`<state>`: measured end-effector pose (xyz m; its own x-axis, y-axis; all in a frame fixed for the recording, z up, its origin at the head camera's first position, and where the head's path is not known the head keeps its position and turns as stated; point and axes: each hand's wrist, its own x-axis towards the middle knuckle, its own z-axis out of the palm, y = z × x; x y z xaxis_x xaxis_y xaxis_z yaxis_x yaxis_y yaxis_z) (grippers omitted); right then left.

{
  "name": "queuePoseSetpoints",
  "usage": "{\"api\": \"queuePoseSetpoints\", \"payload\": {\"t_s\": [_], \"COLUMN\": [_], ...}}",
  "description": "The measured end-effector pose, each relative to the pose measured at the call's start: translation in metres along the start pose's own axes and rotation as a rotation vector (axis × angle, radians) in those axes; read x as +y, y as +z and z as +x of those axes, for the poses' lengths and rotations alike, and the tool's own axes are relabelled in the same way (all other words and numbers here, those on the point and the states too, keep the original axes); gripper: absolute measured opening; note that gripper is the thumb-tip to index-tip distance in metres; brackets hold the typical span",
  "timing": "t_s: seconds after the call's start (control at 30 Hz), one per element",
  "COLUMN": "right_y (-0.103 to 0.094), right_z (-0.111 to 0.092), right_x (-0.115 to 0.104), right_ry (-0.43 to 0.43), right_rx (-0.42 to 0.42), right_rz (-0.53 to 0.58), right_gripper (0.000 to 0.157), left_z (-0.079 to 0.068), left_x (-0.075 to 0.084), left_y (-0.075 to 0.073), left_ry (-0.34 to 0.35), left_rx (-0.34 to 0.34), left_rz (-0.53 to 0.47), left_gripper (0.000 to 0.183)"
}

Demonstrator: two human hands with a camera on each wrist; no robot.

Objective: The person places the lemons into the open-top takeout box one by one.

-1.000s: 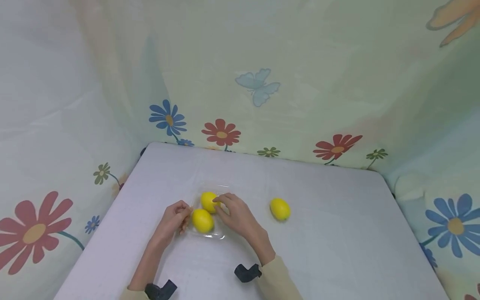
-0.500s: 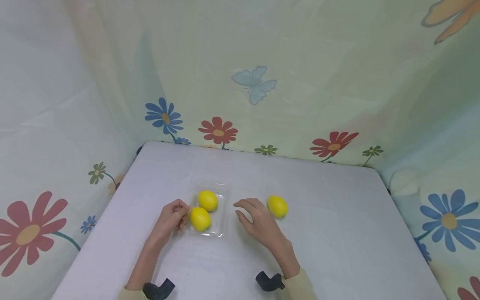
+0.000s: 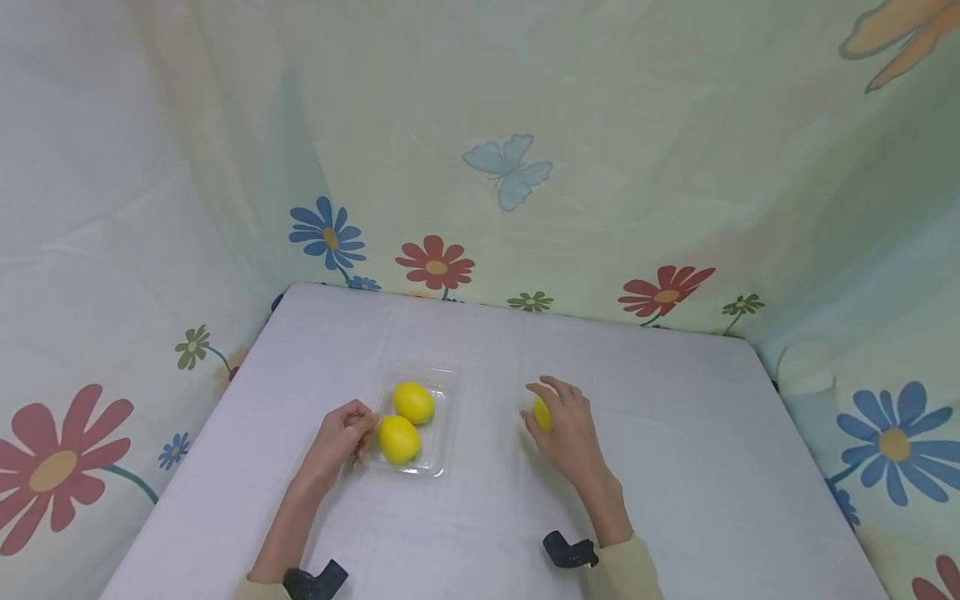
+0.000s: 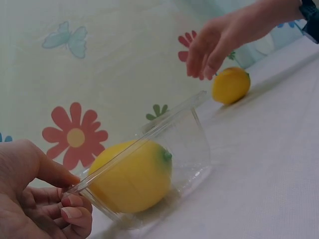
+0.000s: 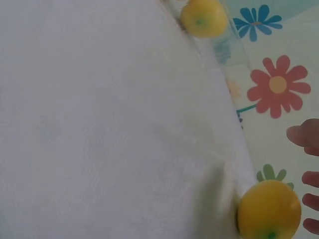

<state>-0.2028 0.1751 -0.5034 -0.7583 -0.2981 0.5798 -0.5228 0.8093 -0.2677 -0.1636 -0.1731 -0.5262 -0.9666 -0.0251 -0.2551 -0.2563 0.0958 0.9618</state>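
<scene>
My left hand (image 3: 343,435) pinches the near-left rim of a clear plastic container (image 3: 444,425) between thumb and fingers; the left wrist view shows this grip up close. Two yellow lemons (image 3: 399,439) sit inside the container, one behind the other. Off to the right, a third lemon (image 3: 542,412) lies on the table, partly covered in the head view by my right hand (image 3: 567,427). That hand's fingers are spread and bent loosely over the lemon. In the right wrist view, a gap shows between the fingers (image 5: 305,135) and this lemon (image 5: 269,211).
A white cloth covers the table (image 3: 675,467). Behind and at the sides hangs a curtain (image 3: 585,125) printed with flowers and a butterfly. Dark wrist mounts (image 3: 570,550) sit on both forearms.
My right hand has left the lemons in the container and moved right, to above the loose lemon. The left hand keeps its pinch on the container's rim.
</scene>
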Motion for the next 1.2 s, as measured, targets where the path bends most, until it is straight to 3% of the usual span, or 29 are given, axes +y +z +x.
{"api": "queuePoseSetpoints", "payload": {"t_s": [0.23,0.43,0.9,1.2], "right_y": [0.008,0.013,0.015,0.005], "right_z": [-0.005,-0.011,-0.015,-0.007], "right_x": [0.014,0.019,0.017,-0.012], "right_ry": [0.233,0.318,0.306,0.209], "right_rx": [-0.112,-0.201,-0.209,-0.184], "right_rz": [-0.045,-0.023,0.038,0.11], "right_gripper": [0.059,0.057,0.05,0.051], "left_z": [-0.001,-0.003,-0.002,-0.002], "left_x": [0.001,0.005,0.002,0.003], "left_y": [0.0,0.001,0.001,0.0], "left_ry": [-0.004,-0.018,-0.025,-0.007], "left_rx": [0.002,0.007,0.016,0.012], "left_rz": [-0.017,0.004,0.018,-0.002], "left_gripper": [0.02,0.017,0.017,0.02]}}
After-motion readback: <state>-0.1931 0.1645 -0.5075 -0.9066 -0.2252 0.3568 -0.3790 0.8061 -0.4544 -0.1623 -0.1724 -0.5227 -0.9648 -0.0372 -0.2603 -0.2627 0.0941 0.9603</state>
